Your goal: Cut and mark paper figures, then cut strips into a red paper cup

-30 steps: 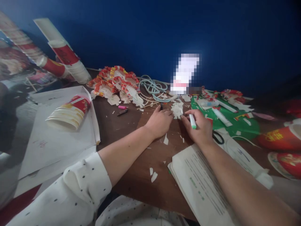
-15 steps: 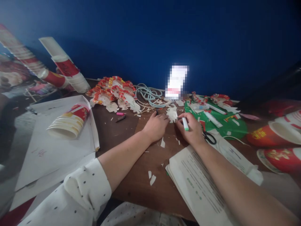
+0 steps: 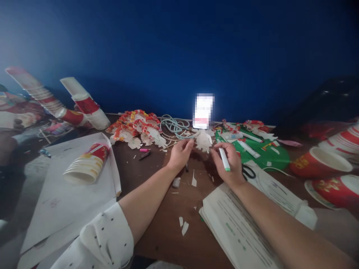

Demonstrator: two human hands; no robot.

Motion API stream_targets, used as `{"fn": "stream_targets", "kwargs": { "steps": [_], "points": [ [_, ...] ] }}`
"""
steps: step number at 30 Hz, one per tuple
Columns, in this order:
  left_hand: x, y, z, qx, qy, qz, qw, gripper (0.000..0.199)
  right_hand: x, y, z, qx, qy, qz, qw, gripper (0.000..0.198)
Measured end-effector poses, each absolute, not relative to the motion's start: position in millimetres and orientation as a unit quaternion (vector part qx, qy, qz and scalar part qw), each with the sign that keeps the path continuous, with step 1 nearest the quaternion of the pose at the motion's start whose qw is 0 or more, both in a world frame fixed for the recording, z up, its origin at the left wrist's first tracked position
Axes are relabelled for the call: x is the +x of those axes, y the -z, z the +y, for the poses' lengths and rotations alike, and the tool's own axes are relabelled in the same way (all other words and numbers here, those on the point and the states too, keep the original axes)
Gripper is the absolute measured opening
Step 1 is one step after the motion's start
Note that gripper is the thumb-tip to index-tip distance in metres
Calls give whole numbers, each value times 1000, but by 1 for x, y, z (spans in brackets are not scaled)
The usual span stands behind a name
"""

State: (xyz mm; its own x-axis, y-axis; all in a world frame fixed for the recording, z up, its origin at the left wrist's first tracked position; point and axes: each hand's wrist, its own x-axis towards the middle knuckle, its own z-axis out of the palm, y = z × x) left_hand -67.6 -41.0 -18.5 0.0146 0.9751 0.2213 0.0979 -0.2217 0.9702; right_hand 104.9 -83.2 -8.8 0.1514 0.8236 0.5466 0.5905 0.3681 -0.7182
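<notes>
A white marker with a green end [image 3: 224, 160] is held in my right hand [image 3: 230, 164], its barrel slanting over the fingers. My left hand [image 3: 179, 155] is raised a little, thumb and fingers drawn together; whatever may be between them is hidden. Between the hands, farther back, a white jagged-edged paper cutout [image 3: 203, 141] lies apart from both. Just below my left hand is a small black object [image 3: 187, 168], too small to name. A whitish scrap [image 3: 176, 182] and several cut paper bits [image 3: 185, 228] lie on the brown tabletop [image 3: 168, 220].
Paper cups [image 3: 86, 164] rest on a white box lid [image 3: 50, 209] at left. Red-and-white cutouts [image 3: 137, 127] and a coiled cord [image 3: 174, 125] lie behind. A glowing screen [image 3: 203, 110] stands against the blue wall. Scissors [image 3: 249, 172], printed sheets [image 3: 232, 224] and cups [image 3: 316, 164] are at right.
The view has tilted up. My left hand has drawn back from the cutout, and its fingers have turned upward. My right hand has also moved slightly away, still holding the marker.
</notes>
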Motion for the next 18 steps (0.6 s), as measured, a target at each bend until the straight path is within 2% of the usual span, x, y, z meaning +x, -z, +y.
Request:
{"fn": "stream_targets", "kwargs": {
  "steps": [4,7,18],
  "points": [
    [-65,18,-41,517,-522,402,547,32,102,7,-86,-537,-126,-657,513,18],
    [-63,14,-43,473,-519,378,604,27,99,5,-88,-531,-163,-664,500,18],
    [-66,9,-43,487,-474,372,632,29,101,3,-85,-539,-282,-586,535,31]
  ]
}}
